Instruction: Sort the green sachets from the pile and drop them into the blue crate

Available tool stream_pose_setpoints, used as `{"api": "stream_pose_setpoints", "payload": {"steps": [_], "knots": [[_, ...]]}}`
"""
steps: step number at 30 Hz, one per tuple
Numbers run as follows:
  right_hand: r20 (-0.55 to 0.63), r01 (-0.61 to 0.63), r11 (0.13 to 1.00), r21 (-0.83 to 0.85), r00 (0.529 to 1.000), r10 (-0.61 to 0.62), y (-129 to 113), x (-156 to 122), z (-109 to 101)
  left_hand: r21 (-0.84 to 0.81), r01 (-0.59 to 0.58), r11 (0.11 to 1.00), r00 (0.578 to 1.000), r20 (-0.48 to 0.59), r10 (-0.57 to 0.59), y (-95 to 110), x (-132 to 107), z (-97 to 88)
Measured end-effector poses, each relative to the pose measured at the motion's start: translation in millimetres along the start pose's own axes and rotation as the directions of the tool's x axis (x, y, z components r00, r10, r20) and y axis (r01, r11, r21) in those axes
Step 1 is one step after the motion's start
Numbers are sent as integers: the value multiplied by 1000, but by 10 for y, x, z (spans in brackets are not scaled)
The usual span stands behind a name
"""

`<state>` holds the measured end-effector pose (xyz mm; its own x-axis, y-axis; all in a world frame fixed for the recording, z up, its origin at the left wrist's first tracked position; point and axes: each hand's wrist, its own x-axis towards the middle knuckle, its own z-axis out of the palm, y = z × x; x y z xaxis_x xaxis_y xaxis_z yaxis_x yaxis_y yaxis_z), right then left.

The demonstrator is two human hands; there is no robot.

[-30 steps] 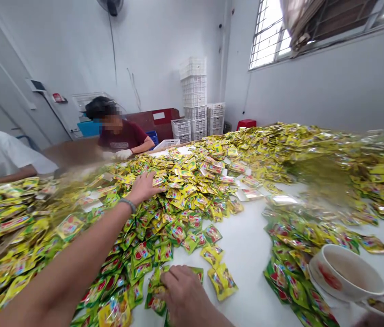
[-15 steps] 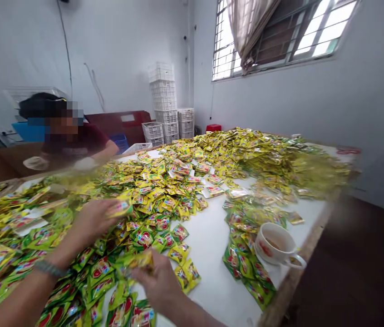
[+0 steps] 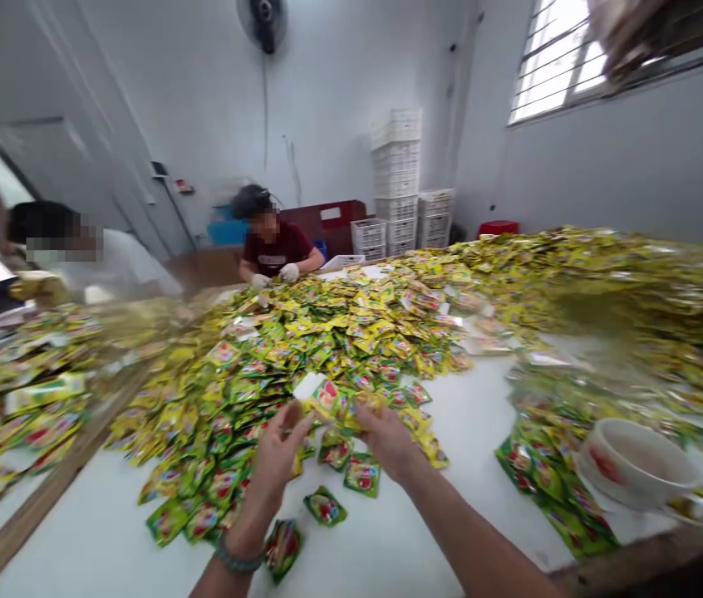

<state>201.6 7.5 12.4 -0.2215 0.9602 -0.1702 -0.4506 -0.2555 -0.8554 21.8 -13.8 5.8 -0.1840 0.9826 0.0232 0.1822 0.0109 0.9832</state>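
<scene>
A huge heap of small yellow and green sachets [image 3: 351, 332] covers the white table [image 3: 476, 423]. My left hand [image 3: 277, 457] and my right hand [image 3: 385, 436] are raised together just above the near edge of the heap. Both pinch a small bunch of sachets [image 3: 332, 399] held between them, fingers closed on it. A bracelet sits on my left wrist. Loose sachets [image 3: 326, 505] lie on the table under my hands.
A white cup on a saucer [image 3: 635, 465] stands near the table's right edge among sachets. Two other people [image 3: 273, 241] sit at the far and left sides. White crates [image 3: 398, 183] are stacked by the back wall. A wooden rim [image 3: 46, 498] runs along the left.
My left hand drew back from the heap and my right hand rose; they now meet on one bunch of sachets. The camera swung left.
</scene>
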Motion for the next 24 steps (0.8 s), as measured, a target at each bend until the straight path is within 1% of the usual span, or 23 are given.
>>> {"api": "stream_pose_setpoints", "payload": {"steps": [1,2,3,5,7,9,10,12,14,15,16,18,19,21,22,24], "knots": [[26,8,1000,-6,1000,-8,-4,-8,21,-158,120,980,993,39,-116,16,-18,61],[61,11,1000,-23,998,-10,-7,-19,38,-271,191,943,981,76,-176,24,-26,121],[100,8,999,-52,995,-3,-5,-32,48,-357,225,907,974,87,-207,25,-25,174],[160,-13,988,-157,986,39,5,-57,48,-446,221,867,974,55,-220,9,-9,234],[137,-4,958,-288,990,45,5,-61,15,-466,198,862,975,6,-221,-31,19,218],[46,50,917,-397,998,-35,-26,-30,-46,-403,174,899,982,3,-189,-91,45,150],[-9,89,898,-432,995,-103,-52,-5,-82,-332,159,930,987,20,-162,-124,53,112],[-96,163,864,-476,967,-235,-114,50,-147,-134,113,985,991,83,-102,-181,50,53],[-125,216,832,-510,939,-320,-171,87,-187,44,49,998,983,174,-56,-212,27,34],[-112,226,814,-536,936,-333,-195,94,-195,83,21,996,975,221,-39,-214,13,37],[-79,218,792,-570,945,-317,-216,93,-197,89,2,996,965,259,-25,-209,0,45],[-2,163,741,-652,976,-216,-249,76,-192,51,-1,999,951,308,-15,-179,-18,60],[26,127,714,-689,988,-152,-261,65,-192,29,11,1000,947,322,-20,-159,-23,62],[63,77,672,-736,997,-46,-273,50,-208,4,51,999,938,344,-49,-119,-29,53],[70,65,657,-751,997,-19,-272,49,-224,-6,70,998,932,358,-63,-104,-31,44],[61,54,623,-780,998,-10,-260,57,-266,-25,87,996,923,379,-71,-90,-35,30]]}}
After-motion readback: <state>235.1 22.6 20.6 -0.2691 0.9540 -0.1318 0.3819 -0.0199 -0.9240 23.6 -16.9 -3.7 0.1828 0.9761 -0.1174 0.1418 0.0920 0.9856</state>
